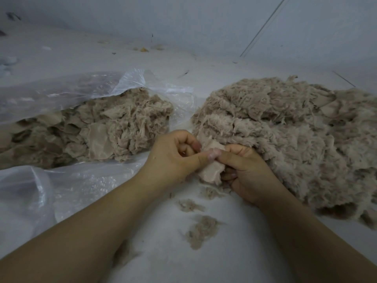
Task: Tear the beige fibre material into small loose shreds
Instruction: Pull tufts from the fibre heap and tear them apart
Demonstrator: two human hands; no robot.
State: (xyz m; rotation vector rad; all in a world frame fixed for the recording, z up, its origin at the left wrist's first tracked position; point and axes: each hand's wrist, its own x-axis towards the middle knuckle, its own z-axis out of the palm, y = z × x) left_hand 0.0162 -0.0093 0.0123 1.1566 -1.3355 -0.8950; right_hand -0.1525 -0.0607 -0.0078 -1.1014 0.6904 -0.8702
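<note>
Pinching small beige fibre piece (pixel 211 172) between both thumbs and curled fingers — left hand (pixel 175 158) and right hand (pixel 244 172) close together, likely for short tear. Shredded pile (pixel 285 135) just beside right hand for drop-off; untorn stock in plastic bag (pixel 61 92) on left.

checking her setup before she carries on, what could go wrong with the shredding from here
Loose shreds already lie on the surface near her arms, so more may scatter outside the shredded pile. Both hands pinch the beige piece close together, so it might only stretch rather than tear.
</note>
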